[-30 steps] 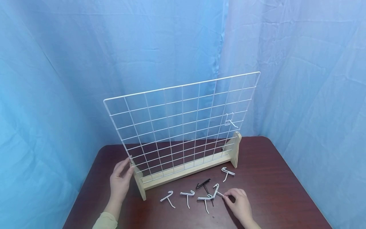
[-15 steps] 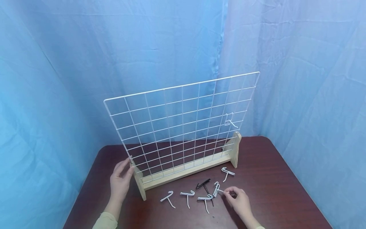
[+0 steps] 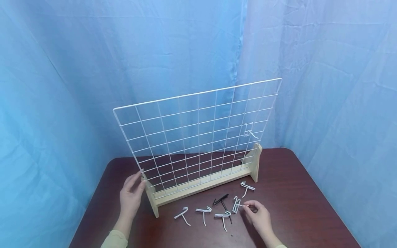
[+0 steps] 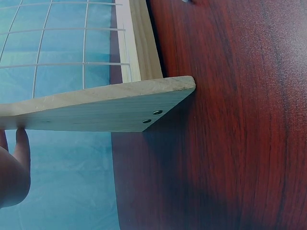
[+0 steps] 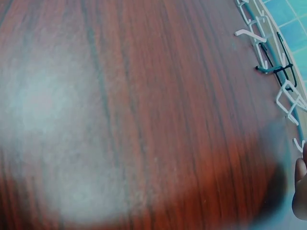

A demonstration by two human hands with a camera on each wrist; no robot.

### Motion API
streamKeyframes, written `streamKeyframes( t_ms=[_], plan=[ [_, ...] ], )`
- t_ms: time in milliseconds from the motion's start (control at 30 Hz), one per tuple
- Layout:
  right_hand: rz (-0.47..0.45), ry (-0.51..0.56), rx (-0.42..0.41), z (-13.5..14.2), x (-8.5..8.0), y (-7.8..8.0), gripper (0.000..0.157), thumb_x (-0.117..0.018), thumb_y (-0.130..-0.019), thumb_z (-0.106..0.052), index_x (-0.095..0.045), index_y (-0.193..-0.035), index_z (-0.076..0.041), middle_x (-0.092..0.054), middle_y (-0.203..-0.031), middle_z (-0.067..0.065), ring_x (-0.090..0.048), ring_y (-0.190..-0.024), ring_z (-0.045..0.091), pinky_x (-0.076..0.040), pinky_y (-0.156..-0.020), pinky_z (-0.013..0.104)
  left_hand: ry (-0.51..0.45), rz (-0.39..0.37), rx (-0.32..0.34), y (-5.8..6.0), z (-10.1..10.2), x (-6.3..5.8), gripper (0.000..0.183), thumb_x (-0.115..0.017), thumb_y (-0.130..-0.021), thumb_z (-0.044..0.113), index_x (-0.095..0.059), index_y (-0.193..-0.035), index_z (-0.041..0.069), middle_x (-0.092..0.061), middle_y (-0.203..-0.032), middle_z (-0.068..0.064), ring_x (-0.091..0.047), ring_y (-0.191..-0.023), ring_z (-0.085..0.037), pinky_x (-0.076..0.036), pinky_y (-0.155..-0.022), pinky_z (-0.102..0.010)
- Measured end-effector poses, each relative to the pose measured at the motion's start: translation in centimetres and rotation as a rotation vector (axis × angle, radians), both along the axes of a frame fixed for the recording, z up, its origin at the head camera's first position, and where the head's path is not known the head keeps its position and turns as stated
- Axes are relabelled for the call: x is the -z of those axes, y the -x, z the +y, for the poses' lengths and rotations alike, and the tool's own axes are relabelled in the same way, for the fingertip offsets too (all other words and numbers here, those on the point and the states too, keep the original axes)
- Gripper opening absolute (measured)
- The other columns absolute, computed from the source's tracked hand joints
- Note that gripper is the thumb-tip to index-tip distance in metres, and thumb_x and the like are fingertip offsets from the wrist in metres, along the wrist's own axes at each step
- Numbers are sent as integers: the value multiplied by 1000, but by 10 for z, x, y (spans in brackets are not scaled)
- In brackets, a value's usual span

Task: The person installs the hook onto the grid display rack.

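A white wire grid panel (image 3: 198,134) stands tilted in a pale wooden stand (image 3: 201,184). My left hand (image 3: 129,198) holds the top of the stand's left end board between thumb and fingers, beside the grid's edge; in the left wrist view a digit (image 4: 21,148) meets the board's outer face. My right hand (image 3: 258,217) pinches the prong of a white wire hook (image 3: 236,205), whose double-wire back is turned to the left. A black hook (image 3: 221,199) and several white hooks (image 3: 204,210) lie near it. One white hook (image 3: 252,133) hangs on the grid's right side.
The dark red-brown table (image 3: 294,206) carries everything. Another white hook (image 3: 247,187) lies in front of the stand's right end board (image 3: 255,162). Blue curtains (image 3: 173,44) enclose the back and sides.
My right hand has turned the pinched hook, so its back shows more of its two wires, and the hand has shifted slightly. The left hand has stayed at the stand.
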State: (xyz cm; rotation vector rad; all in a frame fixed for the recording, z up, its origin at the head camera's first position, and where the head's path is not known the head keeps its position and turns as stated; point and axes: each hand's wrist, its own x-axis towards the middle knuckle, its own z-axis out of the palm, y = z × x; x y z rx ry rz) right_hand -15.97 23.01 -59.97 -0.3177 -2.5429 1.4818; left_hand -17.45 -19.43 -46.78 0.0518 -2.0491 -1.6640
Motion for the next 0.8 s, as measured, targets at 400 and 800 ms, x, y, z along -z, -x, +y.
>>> streamKeyframes(
  t_ms=[400,800],
  plan=[
    [39,56,28,-7,-7,3,11,-79,-83,-6,-73,-92,-1,-71,-81,5,-59,-68,3,-52,-62,15,10,-40,-6,-1,1,-3,37,-66,-90,-8,-60,-127,-8,-56,-113,3,-54,-107,-1,-50,-97,-21],
    [103,-38,108,-9,-10,9,9,-80,-83,-8,-78,-91,-11,-70,-87,0,-55,-83,7,-43,-70,9,3,3,-4,0,0,1,36,-66,-89,-10,-60,-125,-10,-57,-112,1,-54,-106,1,-50,-96,-20]
  ],
)
